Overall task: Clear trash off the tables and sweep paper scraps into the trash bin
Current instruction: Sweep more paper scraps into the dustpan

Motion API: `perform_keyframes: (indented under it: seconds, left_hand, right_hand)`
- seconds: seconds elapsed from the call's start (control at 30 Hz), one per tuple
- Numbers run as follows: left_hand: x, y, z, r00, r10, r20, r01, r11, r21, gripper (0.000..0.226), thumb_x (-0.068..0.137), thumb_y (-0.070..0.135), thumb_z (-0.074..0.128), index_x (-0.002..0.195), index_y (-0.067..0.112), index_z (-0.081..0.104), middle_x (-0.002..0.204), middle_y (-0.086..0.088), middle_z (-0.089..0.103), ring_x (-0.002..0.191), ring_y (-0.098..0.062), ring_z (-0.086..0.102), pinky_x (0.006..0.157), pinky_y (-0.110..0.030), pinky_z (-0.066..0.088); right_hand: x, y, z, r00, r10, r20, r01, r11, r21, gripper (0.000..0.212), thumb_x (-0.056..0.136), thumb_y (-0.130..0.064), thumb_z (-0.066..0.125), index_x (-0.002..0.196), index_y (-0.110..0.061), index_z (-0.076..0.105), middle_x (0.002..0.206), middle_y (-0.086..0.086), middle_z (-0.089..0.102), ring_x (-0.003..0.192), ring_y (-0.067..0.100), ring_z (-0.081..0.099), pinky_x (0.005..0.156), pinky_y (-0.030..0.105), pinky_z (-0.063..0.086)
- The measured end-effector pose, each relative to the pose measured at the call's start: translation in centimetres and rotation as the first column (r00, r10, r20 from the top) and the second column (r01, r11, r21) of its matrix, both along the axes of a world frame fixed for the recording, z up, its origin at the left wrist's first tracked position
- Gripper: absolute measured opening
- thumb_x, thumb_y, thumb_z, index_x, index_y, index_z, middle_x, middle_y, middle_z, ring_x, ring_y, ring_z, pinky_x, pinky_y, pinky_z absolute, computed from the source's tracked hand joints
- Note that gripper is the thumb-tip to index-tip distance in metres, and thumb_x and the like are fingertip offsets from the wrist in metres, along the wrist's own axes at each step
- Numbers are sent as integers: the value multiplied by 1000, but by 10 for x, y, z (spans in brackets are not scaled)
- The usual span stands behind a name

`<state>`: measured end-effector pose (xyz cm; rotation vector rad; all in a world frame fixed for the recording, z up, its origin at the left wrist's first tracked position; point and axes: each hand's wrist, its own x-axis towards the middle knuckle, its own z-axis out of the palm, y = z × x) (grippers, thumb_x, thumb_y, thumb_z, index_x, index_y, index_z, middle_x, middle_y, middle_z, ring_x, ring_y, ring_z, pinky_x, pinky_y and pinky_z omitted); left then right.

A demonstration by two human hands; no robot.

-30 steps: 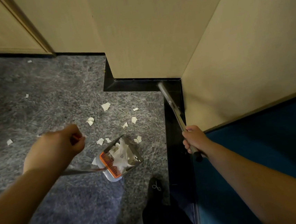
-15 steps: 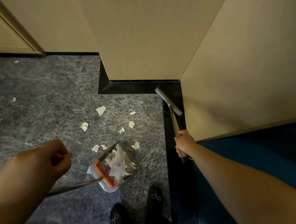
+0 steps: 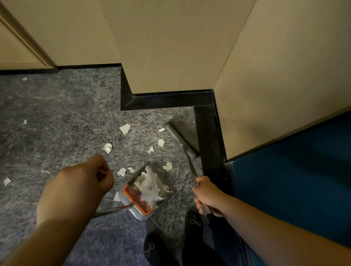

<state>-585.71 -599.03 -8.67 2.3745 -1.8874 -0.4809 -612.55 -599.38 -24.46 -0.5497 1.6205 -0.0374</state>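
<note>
A grey dustpan (image 3: 135,214) with an orange comb edge stands on the carpet, with crumpled white paper (image 3: 149,186) inside. My left hand (image 3: 83,184) grips the top of its long handle. My right hand (image 3: 206,194) grips the broom's metal handle; the broom head (image 3: 179,139) rests on the carpet just right of the scraps. Several white paper scraps (image 3: 125,129) lie on the carpet in front of the dustpan's mouth, and others lie farther left, such as the scrap (image 3: 7,181).
Beige wall panels (image 3: 171,36) with a black baseboard (image 3: 167,100) form a corner ahead. A blue panel (image 3: 303,174) stands on the right. My dark shoes (image 3: 151,248) are just behind the dustpan on the grey carpet (image 3: 41,124).
The broom head has come off the black baseboard strip onto the carpet, closer to the scraps and dustpan. My right hand pulled back toward me. The dustpan stays in place.
</note>
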Motion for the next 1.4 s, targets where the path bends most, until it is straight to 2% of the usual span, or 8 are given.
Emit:
perform_keyframes:
  seconds: [0.23,0.33,0.43,0.57,0.77,0.93,1.17,1.4]
  left_hand:
    - [9,34,-4,997,-25,-69,25,1000,4,15,85,36,67,79,29,55,69,1,66,65,-27,62,53,-30,47]
    - [22,51,-3,994,7,-105,-9,1000,-12,15,86,33,66,79,28,54,69,2,65,64,-26,61,55,-34,51]
    - [42,68,4,990,76,-117,-83,995,-55,15,85,32,68,78,27,55,69,1,66,65,-28,63,58,-36,53]
    - [73,86,18,981,146,-127,-160,981,-107,14,82,26,73,76,24,60,67,-2,68,67,-30,64,59,-36,52]
    - [114,112,34,950,288,-121,-298,951,-77,13,83,27,73,76,26,62,63,8,62,62,-20,58,58,-30,46]
    - [139,134,41,910,399,-110,-406,912,-54,13,85,29,71,77,25,62,62,15,58,59,-13,54,59,-31,47]
    - [173,164,43,853,515,-88,-520,852,-53,15,83,34,71,76,27,59,67,4,65,64,-19,61,62,-37,54]
    - [194,182,43,810,579,-92,-585,810,-47,12,84,32,72,79,26,63,67,1,63,64,-24,58,61,-37,52]
  right_hand:
    - [33,33,26,988,59,140,-58,998,-12,15,97,-9,35,97,-15,49,61,7,43,40,14,43,41,26,36]
    - [40,43,36,987,91,131,-86,995,-44,21,99,-8,37,112,-9,52,57,8,43,40,15,42,40,26,36]
    - [44,47,42,990,102,93,-93,991,-99,33,100,-11,40,132,-8,45,59,8,48,39,13,44,38,24,36]
    - [49,42,48,990,136,42,-129,982,-141,43,100,-10,41,143,-10,34,61,10,51,41,15,45,39,25,38]
    - [65,24,45,990,144,-6,-144,983,-111,41,99,-8,37,140,-8,36,71,14,53,48,16,47,43,26,39]
    - [101,32,32,995,96,20,-95,995,-34,39,101,-10,37,139,-16,34,64,13,49,36,15,44,37,21,35]
    - [172,60,34,980,174,92,-173,985,-11,40,101,-8,35,141,-16,33,70,13,49,43,13,44,38,19,35]
    - [219,48,27,970,177,168,-173,984,-35,39,100,-5,33,138,-16,32,48,8,45,29,12,40,34,15,33]
